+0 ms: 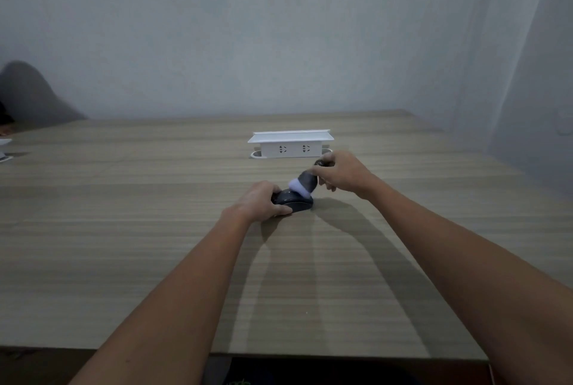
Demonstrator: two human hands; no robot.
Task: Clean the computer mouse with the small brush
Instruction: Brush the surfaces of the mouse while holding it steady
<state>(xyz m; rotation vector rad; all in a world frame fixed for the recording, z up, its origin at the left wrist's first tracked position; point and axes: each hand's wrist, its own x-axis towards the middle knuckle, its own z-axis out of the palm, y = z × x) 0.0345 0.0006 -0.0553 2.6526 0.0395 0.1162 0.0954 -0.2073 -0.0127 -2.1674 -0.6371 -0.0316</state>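
A dark computer mouse (297,202) lies on the wooden table (155,229) a little past its middle. My left hand (259,202) grips the mouse from its left side and covers part of it. My right hand (341,174) holds a small brush (305,184) with a dark handle and white-tipped bristles. The brush slants down to the left and its white bristles touch the top of the mouse. The end of the handle pokes out above my right fingers.
A white pop-up socket box (290,144) stands on the table just behind my hands. A white object (4,149) shows at the far left edge. A pale wall rises behind the table, and the near table edge runs across the bottom.
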